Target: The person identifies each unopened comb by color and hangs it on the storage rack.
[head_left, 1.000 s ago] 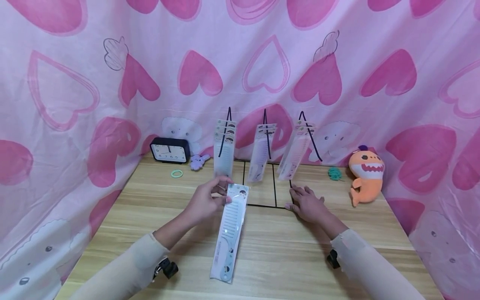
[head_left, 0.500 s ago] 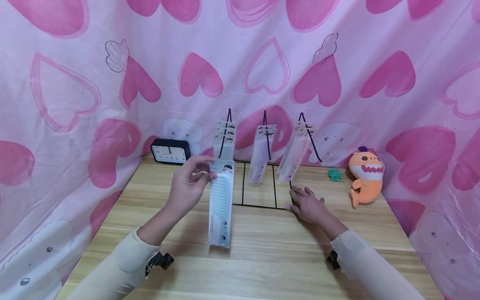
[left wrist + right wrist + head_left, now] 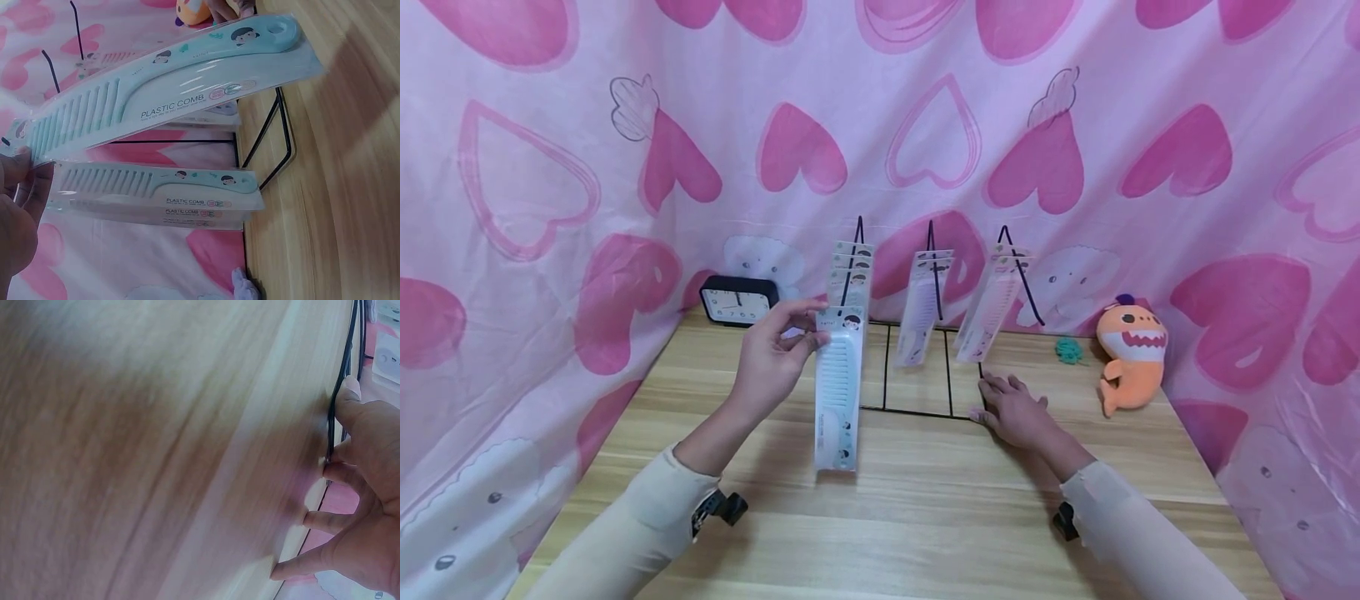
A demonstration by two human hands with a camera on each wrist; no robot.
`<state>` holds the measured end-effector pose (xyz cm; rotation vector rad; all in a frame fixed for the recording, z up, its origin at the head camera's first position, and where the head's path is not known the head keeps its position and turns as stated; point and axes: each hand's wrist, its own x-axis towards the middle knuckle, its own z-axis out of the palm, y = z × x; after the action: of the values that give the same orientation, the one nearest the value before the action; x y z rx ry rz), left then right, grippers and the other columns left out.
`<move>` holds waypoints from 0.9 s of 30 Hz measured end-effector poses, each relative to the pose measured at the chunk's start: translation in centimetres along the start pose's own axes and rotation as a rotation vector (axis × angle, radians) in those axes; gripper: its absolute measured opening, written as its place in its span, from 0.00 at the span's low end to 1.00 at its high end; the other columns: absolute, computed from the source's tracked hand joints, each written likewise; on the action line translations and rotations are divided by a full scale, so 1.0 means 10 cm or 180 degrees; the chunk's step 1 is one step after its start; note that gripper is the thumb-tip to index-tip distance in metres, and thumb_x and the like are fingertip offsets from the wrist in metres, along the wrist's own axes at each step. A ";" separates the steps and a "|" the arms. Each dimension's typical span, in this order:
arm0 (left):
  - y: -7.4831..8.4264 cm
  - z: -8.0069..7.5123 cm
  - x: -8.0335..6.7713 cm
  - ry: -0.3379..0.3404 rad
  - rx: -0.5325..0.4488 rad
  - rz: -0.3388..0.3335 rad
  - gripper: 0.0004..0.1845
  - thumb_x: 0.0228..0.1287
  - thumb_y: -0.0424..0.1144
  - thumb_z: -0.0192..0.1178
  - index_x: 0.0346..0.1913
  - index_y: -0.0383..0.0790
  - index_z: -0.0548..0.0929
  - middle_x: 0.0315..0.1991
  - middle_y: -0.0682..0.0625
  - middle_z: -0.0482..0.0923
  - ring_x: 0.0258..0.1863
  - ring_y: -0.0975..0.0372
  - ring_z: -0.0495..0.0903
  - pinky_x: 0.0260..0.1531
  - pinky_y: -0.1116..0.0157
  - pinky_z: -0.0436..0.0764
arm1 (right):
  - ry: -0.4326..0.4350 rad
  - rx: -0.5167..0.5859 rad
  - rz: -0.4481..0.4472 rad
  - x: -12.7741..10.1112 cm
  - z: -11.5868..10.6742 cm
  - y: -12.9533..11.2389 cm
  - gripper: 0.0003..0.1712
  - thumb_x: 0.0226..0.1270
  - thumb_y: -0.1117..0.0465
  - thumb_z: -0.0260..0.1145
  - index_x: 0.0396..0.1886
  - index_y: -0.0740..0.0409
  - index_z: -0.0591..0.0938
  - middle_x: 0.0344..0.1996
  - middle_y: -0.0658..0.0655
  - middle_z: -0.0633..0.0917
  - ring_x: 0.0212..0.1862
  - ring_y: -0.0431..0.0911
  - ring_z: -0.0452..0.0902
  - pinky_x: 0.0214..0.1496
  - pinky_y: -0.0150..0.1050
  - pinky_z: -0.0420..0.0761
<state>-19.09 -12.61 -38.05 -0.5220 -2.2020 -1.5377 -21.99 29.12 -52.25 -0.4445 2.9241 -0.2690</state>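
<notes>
My left hand (image 3: 778,350) pinches the top of a packaged pale-blue plastic comb (image 3: 837,392), which hangs upright just in front of the left hook of a black wire rack (image 3: 917,367). In the left wrist view the held comb (image 3: 169,103) sits above the packaged combs (image 3: 156,187) hanging on that hook, with my fingers (image 3: 22,187) at its toothed end. More packaged combs hang on the middle hook (image 3: 922,304) and right hook (image 3: 992,312). My right hand (image 3: 1011,408) lies flat on the wooden table (image 3: 925,517), its fingertips (image 3: 347,394) touching the rack's base wire.
A black alarm clock (image 3: 739,302), a green hair tie and a small purple toy stand at the back left. An orange plush shark (image 3: 1131,350) and a teal hair tie (image 3: 1067,350) sit at the back right. Pink heart-print cloth walls in the table on three sides.
My left hand has lifted the packaged comb off the table and carried it back and up to the left hook. The right hand has stayed flat by the rack.
</notes>
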 end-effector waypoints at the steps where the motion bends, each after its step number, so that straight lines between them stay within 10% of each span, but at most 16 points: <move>1: -0.01 0.00 0.01 -0.0008 0.0014 -0.0003 0.24 0.69 0.24 0.74 0.65 0.43 0.86 0.63 0.47 0.87 0.51 0.57 0.89 0.58 0.61 0.91 | -0.0010 0.0000 0.0006 0.00 0.00 0.00 0.43 0.85 0.37 0.62 0.86 0.58 0.70 0.88 0.64 0.65 0.84 0.78 0.57 0.60 0.97 0.63; 27: -0.28 0.15 0.44 0.0197 -0.0067 -0.0037 0.21 0.71 0.25 0.73 0.61 0.49 0.89 0.49 0.45 0.86 0.51 0.55 0.89 0.61 0.46 0.91 | -0.0008 0.0032 0.0002 -0.01 -0.01 0.01 0.43 0.84 0.37 0.63 0.85 0.59 0.70 0.87 0.64 0.65 0.84 0.79 0.57 0.60 0.97 0.64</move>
<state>-24.43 -11.82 -38.43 -0.4625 -2.1483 -1.5634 -21.93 29.27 -52.17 -0.4419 2.9190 -0.2825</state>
